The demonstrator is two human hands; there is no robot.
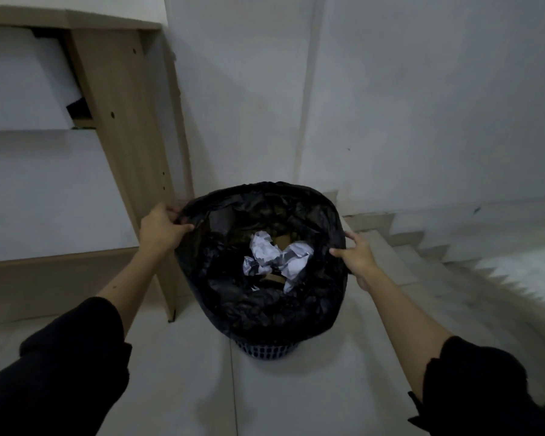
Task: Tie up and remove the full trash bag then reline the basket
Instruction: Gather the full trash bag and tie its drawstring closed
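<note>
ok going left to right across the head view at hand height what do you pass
wooden desk leg → left hand → black trash bag → crumpled paper → right hand → tiled steps

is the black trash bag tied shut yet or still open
Open. The trash bag mouth is spread wide, crumpled paper visible inside; both hands grip its rim.

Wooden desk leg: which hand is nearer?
Left. The left hand grips the black trash bag rim right beside the wooden desk leg; the right hand holds the opposite rim, across the bag.
</note>
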